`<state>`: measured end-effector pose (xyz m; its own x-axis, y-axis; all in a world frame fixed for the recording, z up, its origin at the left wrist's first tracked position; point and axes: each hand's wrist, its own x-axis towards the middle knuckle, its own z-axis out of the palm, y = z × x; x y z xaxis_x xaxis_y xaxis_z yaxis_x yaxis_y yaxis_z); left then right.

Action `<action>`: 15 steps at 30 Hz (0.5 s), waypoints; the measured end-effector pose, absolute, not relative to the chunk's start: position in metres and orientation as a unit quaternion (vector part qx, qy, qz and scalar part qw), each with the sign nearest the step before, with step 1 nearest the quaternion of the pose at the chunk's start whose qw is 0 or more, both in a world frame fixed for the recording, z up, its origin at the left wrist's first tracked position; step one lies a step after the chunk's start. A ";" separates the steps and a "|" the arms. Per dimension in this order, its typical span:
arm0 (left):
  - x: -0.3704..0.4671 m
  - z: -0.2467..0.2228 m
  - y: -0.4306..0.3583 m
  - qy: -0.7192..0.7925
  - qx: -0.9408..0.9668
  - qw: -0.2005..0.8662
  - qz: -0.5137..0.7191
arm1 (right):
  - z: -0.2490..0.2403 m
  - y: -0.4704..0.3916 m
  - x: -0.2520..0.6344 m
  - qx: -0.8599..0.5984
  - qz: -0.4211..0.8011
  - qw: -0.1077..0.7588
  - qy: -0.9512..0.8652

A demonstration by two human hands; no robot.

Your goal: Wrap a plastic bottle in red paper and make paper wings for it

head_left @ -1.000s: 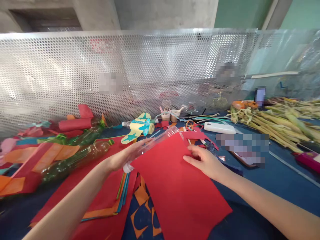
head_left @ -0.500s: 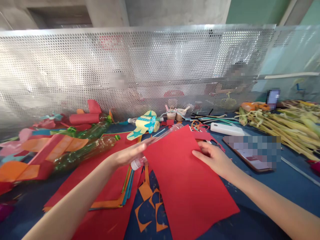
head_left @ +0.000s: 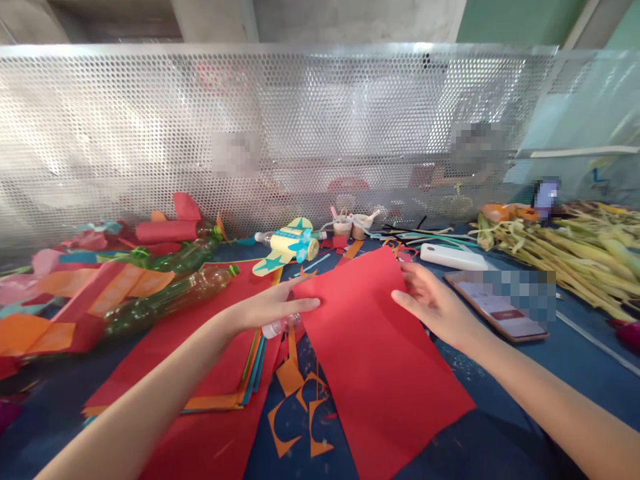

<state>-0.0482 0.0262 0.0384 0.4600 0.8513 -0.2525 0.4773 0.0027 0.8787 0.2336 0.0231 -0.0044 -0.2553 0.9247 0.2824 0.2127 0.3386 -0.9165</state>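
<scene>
A large red paper sheet (head_left: 380, 360) lies slanted in front of me, lifted at its far end. My left hand (head_left: 273, 307) grips its left edge, thumb on top and the other fingers partly hidden. At the far right edge, my right hand (head_left: 430, 300) holds the sheet between its thumb and curled fingers. A clear plastic bottle (head_left: 280, 325) pokes out below my left hand; the sheet covers the rest of it. Orange paper offcuts (head_left: 293, 380) with curved cuts are on the blue tabletop between the sheet and a stack of coloured paper (head_left: 220, 373).
Green plastic bottles (head_left: 170, 300) with paper wings lie left. Behind the sheet is a yellow bottle plane (head_left: 290, 245) with blue stars. A phone (head_left: 500, 307), a white case (head_left: 453, 257) and dried stalks (head_left: 565, 253) are right. A perforated metal panel (head_left: 310, 133) stands at the back.
My left thumb has come down onto the sheet's left edge. The sheet's far end has flattened over the bottle, whose far part was showing before. My right hand has shifted slightly up and right.
</scene>
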 end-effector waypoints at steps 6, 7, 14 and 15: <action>-0.034 0.052 0.011 0.504 0.757 0.398 0.119 | 0.011 0.012 0.231 -0.429 0.384 0.465 -0.672; -0.032 0.053 0.009 0.488 0.778 0.378 0.116 | 0.014 0.010 0.231 -0.432 0.376 0.453 -0.684; -0.026 0.056 0.004 0.463 0.827 0.305 0.091 | 0.024 0.004 0.231 -0.454 0.430 0.418 -0.659; -0.027 0.055 0.004 0.467 0.820 0.317 0.093 | 0.023 0.004 0.231 -0.454 0.436 0.422 -0.652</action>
